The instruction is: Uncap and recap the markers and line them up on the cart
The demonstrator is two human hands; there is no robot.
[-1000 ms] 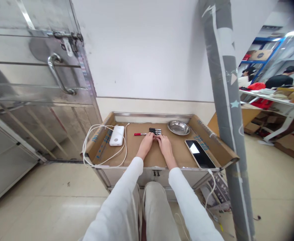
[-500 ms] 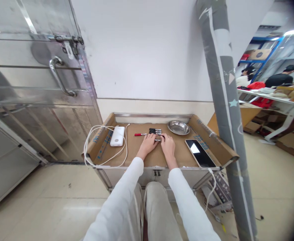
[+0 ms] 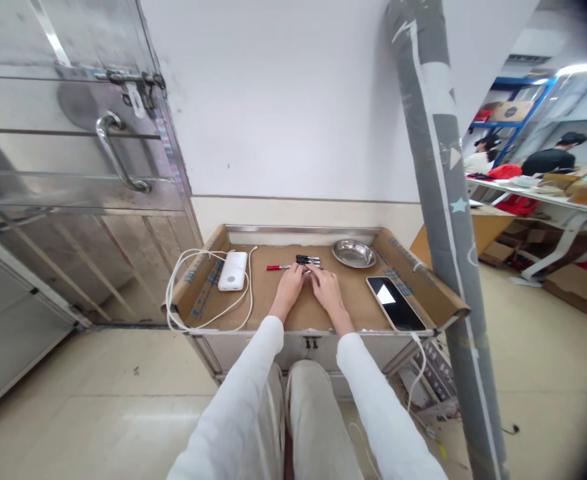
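On the cardboard-lined top, my left hand (image 3: 289, 287) and my right hand (image 3: 326, 289) meet with their fingertips almost touching. Both are closed around a small pen, of which only a silvery bit (image 3: 307, 272) shows between the fingers. Just beyond them lie several black pens (image 3: 307, 259) with silvery ends, side by side. A red pen (image 3: 276, 268) rests to the left of these, its right end close to my left fingers. My fingers hide most of the held pen.
A round metal dish (image 3: 353, 254) stands at the back right. Nearer on the right lies a phone (image 3: 396, 304). A white power bank (image 3: 232, 271) with a looped white cable (image 3: 250, 293) is on the left. Raised cardboard sides (image 3: 423, 277) border the top; a tall wrapped roll (image 3: 438, 167) leans at right.
My right hand has shifted left, bringing its fingertips up against those of my left hand. The pen between them has moved slightly left and away from me. The other pens lie as before.
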